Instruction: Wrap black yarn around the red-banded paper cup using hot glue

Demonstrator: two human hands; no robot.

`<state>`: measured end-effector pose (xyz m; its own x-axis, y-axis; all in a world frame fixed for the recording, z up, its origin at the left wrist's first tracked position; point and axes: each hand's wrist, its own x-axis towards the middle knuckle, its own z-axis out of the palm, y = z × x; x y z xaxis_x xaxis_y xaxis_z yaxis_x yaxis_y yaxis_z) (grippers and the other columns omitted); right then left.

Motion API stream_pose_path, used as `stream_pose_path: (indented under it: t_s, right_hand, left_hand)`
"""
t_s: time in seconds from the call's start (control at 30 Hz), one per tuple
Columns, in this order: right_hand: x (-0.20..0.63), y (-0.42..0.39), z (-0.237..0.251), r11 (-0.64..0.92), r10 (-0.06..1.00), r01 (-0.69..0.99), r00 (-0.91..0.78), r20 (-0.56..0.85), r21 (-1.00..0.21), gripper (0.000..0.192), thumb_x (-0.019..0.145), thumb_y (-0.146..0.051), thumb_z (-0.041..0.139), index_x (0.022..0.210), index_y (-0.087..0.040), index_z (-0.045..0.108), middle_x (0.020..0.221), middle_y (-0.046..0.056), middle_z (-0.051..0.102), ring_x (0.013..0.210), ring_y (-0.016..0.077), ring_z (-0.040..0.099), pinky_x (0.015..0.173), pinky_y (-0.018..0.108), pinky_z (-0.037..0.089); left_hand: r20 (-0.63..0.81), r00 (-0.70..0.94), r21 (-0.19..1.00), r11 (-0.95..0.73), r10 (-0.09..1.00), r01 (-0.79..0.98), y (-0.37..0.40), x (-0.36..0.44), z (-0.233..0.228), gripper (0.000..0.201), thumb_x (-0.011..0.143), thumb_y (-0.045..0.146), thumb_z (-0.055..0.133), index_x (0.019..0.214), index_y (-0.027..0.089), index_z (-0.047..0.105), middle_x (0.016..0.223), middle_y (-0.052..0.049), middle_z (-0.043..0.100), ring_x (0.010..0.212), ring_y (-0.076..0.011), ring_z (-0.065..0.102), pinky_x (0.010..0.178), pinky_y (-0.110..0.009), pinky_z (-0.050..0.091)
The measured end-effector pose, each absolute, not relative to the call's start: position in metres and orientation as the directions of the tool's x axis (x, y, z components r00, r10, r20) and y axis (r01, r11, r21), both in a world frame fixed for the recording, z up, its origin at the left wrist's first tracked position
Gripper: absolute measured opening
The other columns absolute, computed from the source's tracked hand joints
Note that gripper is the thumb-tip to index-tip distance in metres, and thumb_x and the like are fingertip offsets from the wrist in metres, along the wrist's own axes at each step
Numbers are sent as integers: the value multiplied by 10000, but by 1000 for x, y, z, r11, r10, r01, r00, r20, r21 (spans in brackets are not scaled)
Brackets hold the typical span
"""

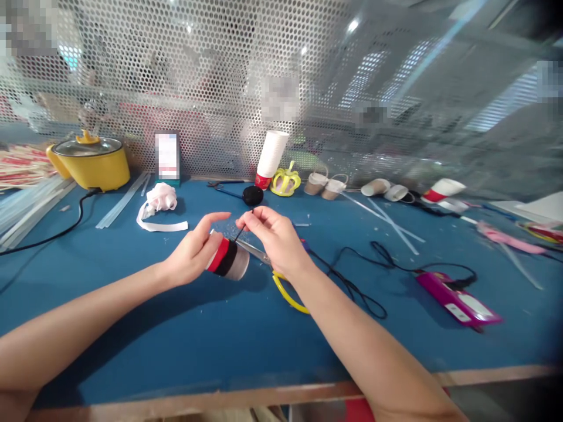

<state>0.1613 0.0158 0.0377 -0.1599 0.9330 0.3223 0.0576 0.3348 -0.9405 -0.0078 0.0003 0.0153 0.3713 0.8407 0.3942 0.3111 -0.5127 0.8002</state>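
Above mid-bench: both bare hands close together, forearms coming in from the lower corners over the blue bench (pixel 185 346).
Left hand (pixel 190 256): fingers wrapped on a cup (pixel 232 261), index finger stretched out clear of it toward the right hand.
Cup: between the hands, tilted on its side, pale end facing lower right, wound with a red band and a black band side by side. Can't tell if it touches the bench.
Right hand (pixel 281 241): thumb and fingers pressed together, pinching a black cord (pixel 241 233).
Cord: straight run from the cup's black band up to the pinch.
Scissors (pixel 288 293): yellow handle, metal blades, under the right hand, blades angled toward the cup. Can't tell whether gripped or lying loose.
Black ball (pixel 253 195): on the bench just beyond the right fingers. Can't tell if the cord joins it.
Back left: yellow pot (pixel 99 170) with glass lid, upright phone (pixel 168 158), crumpled white ribbon (pixel 162 199) in front of it.
Back middle: stacked paper cups (pixel 272 153), yellow crown (pixel 285 185) touching or just beside, two small baskets (pixel 334 189) to the right.
Right side: purple power strip (pixel 457 300), black cable (pixel 372 264) looped nearby.
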Motion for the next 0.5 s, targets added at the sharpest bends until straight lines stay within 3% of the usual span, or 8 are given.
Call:
stream_pose_path:
  t_s: [0.17,0.5]
  right_hand:
    - [165,20,37,381,921,191,-167,353,-905,240,796,-404,541,718,-178,548,746,21,631,699,124,553,714,279,433]
    - [164,17,40,394,918,328,-191,348,-858,220,815,-343,501,689,-166,537,706,14,599,667,117,523,671,252,405]
  left_hand:
    - [373,373,812,-493,850,313,1,-7,14,343,895,219,323,1227,143,361,552,68,373,501,-91,368,485,-210,329]
    - [450,478,760,-604,755,238,-10,-6,15,362,903,185,319,1260,131,314,496,98,316,426,-66,317,437,-192,275]
